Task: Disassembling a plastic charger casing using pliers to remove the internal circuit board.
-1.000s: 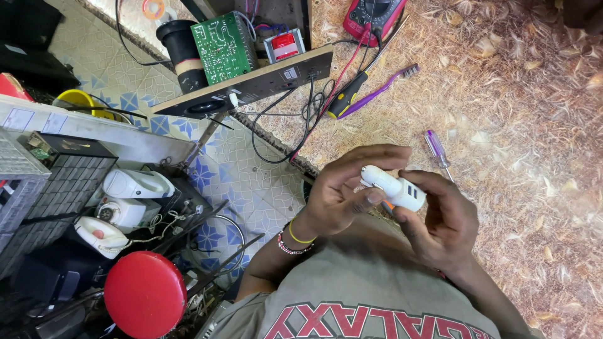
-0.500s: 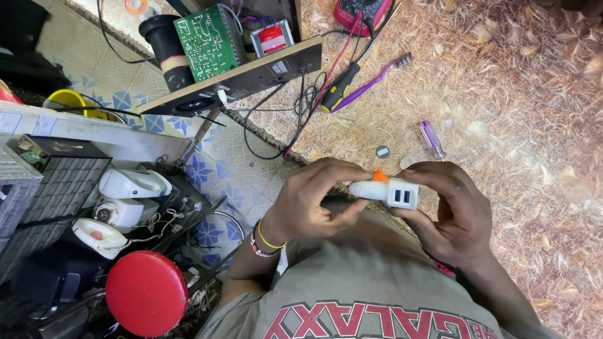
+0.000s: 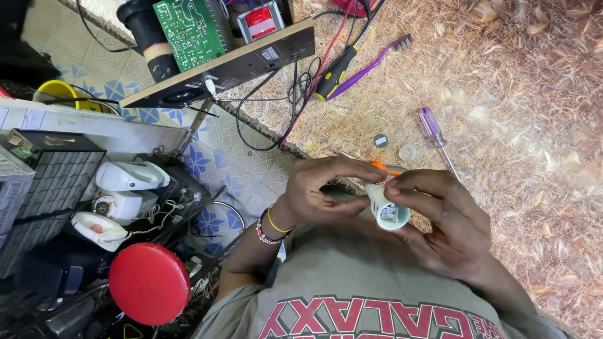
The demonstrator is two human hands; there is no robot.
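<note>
Snugly between both hands' grip (upended): white device

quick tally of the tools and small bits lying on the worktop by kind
screwdrivers: 2, the purple-handled screwdriver and the black-and-yellow screwdriver
purple toothbrush: 1
small round discs: 2, the grey disc and the clear disc
total: 5

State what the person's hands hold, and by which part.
Both hands, left hand and right hand, hold a small white plastic device by its sides, fingers wrapped around its upper end.
</note>
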